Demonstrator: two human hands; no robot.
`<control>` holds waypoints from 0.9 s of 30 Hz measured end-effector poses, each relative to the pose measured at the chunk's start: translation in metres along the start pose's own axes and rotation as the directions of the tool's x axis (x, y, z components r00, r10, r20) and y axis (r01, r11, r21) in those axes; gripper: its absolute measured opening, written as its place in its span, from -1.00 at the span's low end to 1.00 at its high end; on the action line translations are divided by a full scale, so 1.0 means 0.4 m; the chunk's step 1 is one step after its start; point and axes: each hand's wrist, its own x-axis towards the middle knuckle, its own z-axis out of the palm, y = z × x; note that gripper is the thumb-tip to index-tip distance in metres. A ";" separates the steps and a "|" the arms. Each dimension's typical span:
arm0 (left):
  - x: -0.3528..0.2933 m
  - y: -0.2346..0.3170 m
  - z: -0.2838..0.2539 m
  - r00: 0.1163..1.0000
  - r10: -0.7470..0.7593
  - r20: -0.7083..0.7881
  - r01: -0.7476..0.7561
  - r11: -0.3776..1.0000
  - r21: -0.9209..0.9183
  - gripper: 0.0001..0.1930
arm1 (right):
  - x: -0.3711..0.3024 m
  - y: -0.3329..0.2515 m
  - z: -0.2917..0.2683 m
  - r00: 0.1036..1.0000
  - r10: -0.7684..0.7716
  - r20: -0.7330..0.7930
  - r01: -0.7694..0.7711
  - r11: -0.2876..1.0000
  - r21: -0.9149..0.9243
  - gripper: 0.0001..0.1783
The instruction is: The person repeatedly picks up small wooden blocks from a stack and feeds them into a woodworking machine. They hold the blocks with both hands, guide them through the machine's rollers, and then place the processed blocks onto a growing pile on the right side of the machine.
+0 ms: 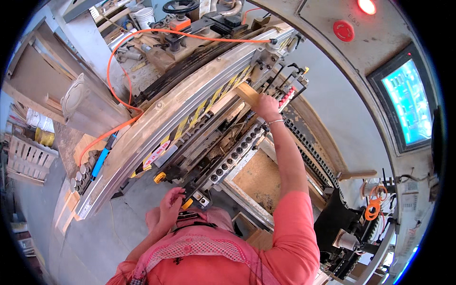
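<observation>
My right hand (267, 107) reaches far forward over the woodworking machine and is closed round the near end of a short wooden board (247, 93). The board's far end lies by the yellow-and-black striped edge of the machine's long beam (190, 90). Close to my body, my left hand (171, 200) is curled with its fingers drawn together, beside a small switch box (202, 199) at the machine's near end. Whether anything is in those fingers is hidden. A row of round black knobs or pads (236, 154) runs between my two hands.
An orange air hose (110, 71) loops over the beam, with a blue air gun (100, 161) at the left. On the right stand a control panel with a lit screen (407, 99) and a red stop button (343, 31). A chipboard panel (256, 183) lies low beside my right arm.
</observation>
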 end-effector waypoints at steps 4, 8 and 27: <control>0.037 0.012 0.032 0.999 -0.019 0.043 0.020 0.999 -0.043 -0.73 | 0.007 0.001 -0.029 0.999 -0.012 0.050 0.014 1.000 -0.023 -0.64; 0.110 0.030 0.080 0.980 0.133 0.151 -0.117 0.987 -0.108 -0.69 | -0.008 0.056 -0.016 0.998 -0.012 -0.061 0.007 0.997 -0.082 -0.66; 0.277 0.029 0.273 0.898 0.344 0.274 -0.184 0.860 -0.476 -0.64 | -0.272 -0.033 -0.165 0.975 -0.145 0.171 0.077 0.933 0.352 -0.58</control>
